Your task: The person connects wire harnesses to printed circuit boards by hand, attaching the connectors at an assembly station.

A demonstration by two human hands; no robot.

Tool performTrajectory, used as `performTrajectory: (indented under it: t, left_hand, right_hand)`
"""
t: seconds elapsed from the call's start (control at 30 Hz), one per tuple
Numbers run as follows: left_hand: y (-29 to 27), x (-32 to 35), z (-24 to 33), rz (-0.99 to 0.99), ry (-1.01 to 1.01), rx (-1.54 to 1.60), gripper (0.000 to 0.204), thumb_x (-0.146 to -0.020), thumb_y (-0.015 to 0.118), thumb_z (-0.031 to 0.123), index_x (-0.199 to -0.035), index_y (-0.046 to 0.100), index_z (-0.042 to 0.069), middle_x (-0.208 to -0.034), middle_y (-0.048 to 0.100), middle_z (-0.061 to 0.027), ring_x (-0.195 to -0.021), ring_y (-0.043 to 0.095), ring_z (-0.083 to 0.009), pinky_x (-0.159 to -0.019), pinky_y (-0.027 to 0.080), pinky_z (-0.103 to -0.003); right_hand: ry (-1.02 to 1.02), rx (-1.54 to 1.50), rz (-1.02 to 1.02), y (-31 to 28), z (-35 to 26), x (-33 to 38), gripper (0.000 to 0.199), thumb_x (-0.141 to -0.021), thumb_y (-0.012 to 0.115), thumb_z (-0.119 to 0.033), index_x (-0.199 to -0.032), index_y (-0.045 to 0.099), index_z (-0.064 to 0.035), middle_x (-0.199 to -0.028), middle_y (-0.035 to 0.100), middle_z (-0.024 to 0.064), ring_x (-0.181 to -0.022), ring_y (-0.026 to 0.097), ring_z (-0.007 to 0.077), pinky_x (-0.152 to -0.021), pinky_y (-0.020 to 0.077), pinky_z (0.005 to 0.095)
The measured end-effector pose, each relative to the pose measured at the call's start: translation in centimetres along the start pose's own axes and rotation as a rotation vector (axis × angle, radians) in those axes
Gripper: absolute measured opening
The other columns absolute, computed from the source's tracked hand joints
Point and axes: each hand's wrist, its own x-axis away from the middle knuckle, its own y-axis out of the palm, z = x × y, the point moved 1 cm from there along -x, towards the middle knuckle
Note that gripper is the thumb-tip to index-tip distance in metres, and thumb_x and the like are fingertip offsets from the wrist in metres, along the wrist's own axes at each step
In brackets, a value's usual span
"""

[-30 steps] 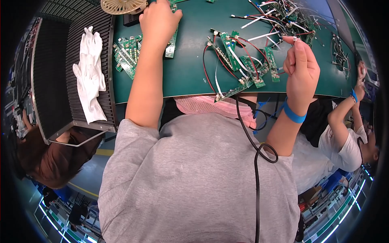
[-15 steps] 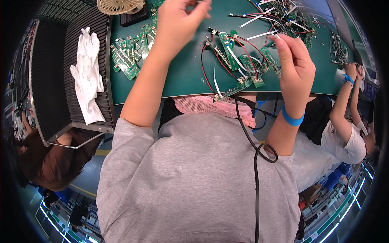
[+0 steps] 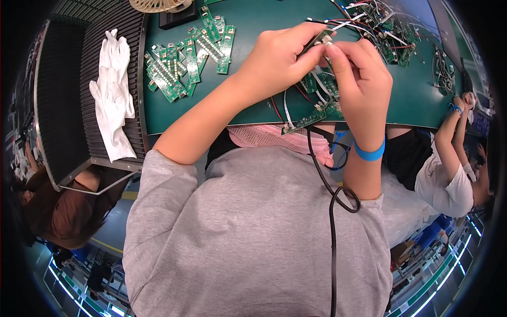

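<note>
My left hand (image 3: 282, 55) pinches a small green circuit board (image 3: 320, 38) by its edge, above the middle of the bench. My right hand (image 3: 364, 76), with a blue band on its wrist, presses its thumb and forefinger together on a white cable connector (image 3: 328, 45). The connector is up against the board's end; whether it is seated there I cannot tell. Under both hands lies a group of wired circuit boards (image 3: 306, 120) with red, black and white leads, partly hidden by my fingers.
Bare green boards (image 3: 182, 62) lie piled at the left of the green bench (image 3: 248, 33). A beige fan (image 3: 161, 4) stands behind them. White gloves (image 3: 112, 95) rest on a black ribbed rack (image 3: 91, 42). Tangled wired boards (image 3: 383, 29) fill the far right; a co-worker's hands (image 3: 463, 101) are beyond.
My left hand has come down and to the right, bringing the circuit board. My right hand has moved slightly left, and the two hands now meet at the board and connector.
</note>
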Motion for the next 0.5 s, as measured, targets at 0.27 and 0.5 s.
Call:
performTrajectory:
  t: [0.27,0.5]
  left_hand:
    - [-0.12,0.0,0.2,0.052,0.341,-0.348,0.031,-0.075,0.06,0.005,-0.106,0.057,0.004,-0.077,0.063,-0.0083,-0.057,0.06,-0.015,-0.05,0.046,-0.024]
    - [0.11,0.42,0.31,0.033,0.334,-0.419,0.03,-0.074,0.061,0.005,-0.104,0.057,0.005,-0.07,0.061,-0.0079,-0.051,0.057,-0.018,-0.047,0.045,-0.026]
  right_hand:
    - [0.022,0.018,-0.013,-0.49,-0.56,0.11,0.007,-0.077,0.06,-0.008,-0.076,0.061,-0.0012,-0.063,0.048,0.0066,-0.051,0.048,0.0162,-0.046,0.0366,0.0272]
    - [-0.07,0.067,-0.036,-0.59,-0.03,-0.39,0.011,-0.077,0.059,-0.01,-0.072,0.059,-0.0002,-0.061,0.047,0.0091,-0.05,0.047,0.0222,-0.046,0.0364,0.0304]
